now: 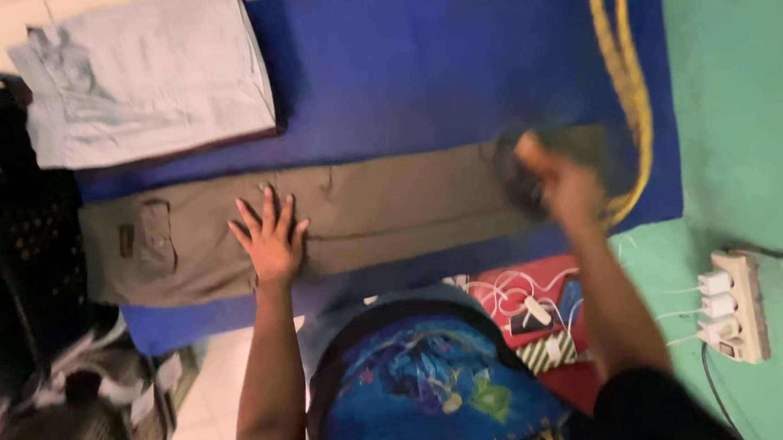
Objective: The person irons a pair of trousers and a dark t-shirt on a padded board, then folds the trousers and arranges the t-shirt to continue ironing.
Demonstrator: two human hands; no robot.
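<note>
One broad blue mat (435, 67) covers the floor, and long olive-brown cargo trousers (363, 217) lie flat across it, below a folded pale grey garment (143, 77). Left hand (270, 239) rests on the trousers' middle, palm down with fingers spread wide. Right hand (564, 188), blurred, grips the trousers' dark bunched end beside a yellow cord (627, 71); a white power strip (738, 304) sits against the green wall (753, 80).

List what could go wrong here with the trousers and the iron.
1. The right hand grips a dark iron, blurred in this picture; the left hand lies flat on the same olive trousers, so it might get burnt.
2. White cables trail from the wall power strip beside the right arm and might snag.
</note>
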